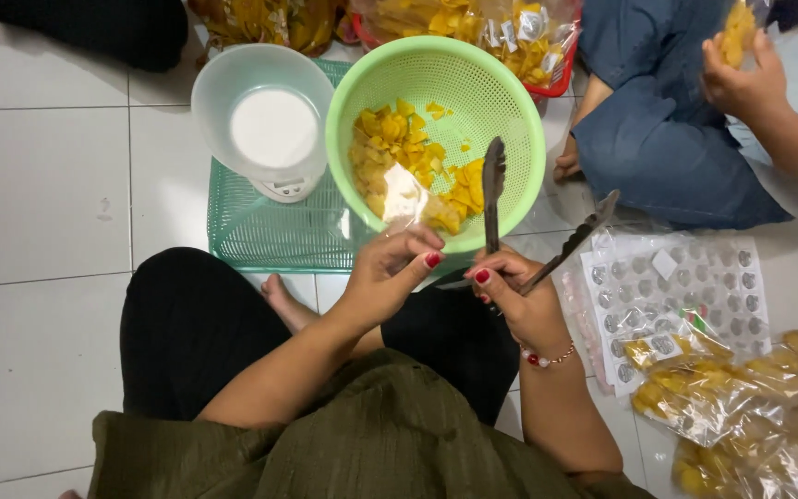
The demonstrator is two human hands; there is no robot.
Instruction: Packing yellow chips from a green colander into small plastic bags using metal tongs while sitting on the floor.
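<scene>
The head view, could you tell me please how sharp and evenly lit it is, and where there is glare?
In the head view the light is soft and even, with faint shadows on the floor tiles. The green colander, left hand and right hand with the tongs look sharp. Glare sits on the clear bag and the packed bags, and the co-worker's hand is slightly blurred.

Dark metal tongs (510, 231), arms spread open, over green colander (510, 102) of yellow chips (390, 148).
</scene>
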